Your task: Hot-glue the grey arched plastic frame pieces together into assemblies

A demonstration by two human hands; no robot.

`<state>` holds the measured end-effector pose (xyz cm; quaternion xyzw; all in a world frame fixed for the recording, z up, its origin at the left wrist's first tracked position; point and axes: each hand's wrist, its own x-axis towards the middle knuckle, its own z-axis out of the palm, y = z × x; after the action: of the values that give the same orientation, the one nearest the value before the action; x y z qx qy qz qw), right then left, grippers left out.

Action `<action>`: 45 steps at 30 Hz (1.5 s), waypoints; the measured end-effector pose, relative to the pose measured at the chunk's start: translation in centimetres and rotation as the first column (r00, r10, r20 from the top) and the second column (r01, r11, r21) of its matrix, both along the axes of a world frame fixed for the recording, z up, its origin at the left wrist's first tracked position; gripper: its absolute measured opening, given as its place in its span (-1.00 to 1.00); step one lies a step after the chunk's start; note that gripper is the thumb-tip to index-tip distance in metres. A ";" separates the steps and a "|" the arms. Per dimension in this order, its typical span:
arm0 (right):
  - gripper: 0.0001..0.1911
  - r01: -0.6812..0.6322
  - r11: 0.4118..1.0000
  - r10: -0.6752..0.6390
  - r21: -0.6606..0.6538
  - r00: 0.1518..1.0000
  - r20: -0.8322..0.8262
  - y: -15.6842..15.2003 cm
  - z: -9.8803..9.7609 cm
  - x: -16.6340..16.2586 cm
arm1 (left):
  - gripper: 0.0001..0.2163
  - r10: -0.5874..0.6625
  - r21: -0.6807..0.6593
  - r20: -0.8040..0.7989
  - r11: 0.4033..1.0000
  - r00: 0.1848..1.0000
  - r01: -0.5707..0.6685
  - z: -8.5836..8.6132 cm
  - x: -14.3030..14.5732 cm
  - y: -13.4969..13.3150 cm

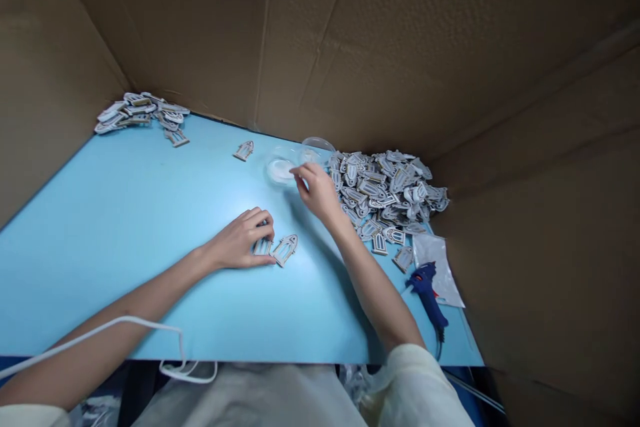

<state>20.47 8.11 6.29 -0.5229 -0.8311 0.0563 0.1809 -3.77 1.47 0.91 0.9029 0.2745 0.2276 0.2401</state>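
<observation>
My left hand rests on the blue table, fingers curled down on a small arch-shaped cut-out piece. A second arch-shaped piece lies just right of it. My right hand reaches forward with its fingertips pinched at the edge of a clear shallow dish; what the fingers hold is too small to see. A large heap of the same grey-white pieces lies just right of that hand.
A smaller heap of pieces sits at the far left corner, and one lone piece near the back. A blue glue gun lies on a plastic bag at right. Cardboard walls surround the table. A white cord hangs at the front edge.
</observation>
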 end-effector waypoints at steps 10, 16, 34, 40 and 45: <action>-0.75 0.056 0.966 0.034 -0.251 0.939 0.342 8.0 1.9 -5.4 | -0.89 0.135 0.074 0.113 0.987 0.984 -0.144 0.1 -0.1 0.4; -0.70 0.028 0.979 0.005 -0.201 0.987 0.160 8.2 2.1 -3.1 | -0.89 0.190 0.053 0.142 0.979 0.971 -0.199 -0.4 0.1 0.5; -0.75 -0.128 0.819 -0.409 -0.559 0.552 -0.727 -12.1 -5.7 1.1 | -0.38 -0.068 -0.042 -0.086 0.997 0.994 0.065 -0.1 1.6 -1.4; -0.90 -0.088 0.919 -0.229 -0.384 0.674 -0.703 -12.6 -5.8 0.6 | -0.54 0.002 -0.128 -0.064 0.992 0.998 -0.011 0.1 3.2 -1.8; -0.82 -0.117 0.964 -0.081 -0.238 0.725 -0.684 -13.1 -6.3 0.2 | -0.51 0.044 -0.133 -0.058 0.990 0.997 -0.051 -0.2 3.3 -2.0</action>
<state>20.68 -4.95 -0.03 -0.4757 -0.6943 0.3584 0.4039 -0.52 -0.53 0.70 0.8839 0.3171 0.1892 0.2871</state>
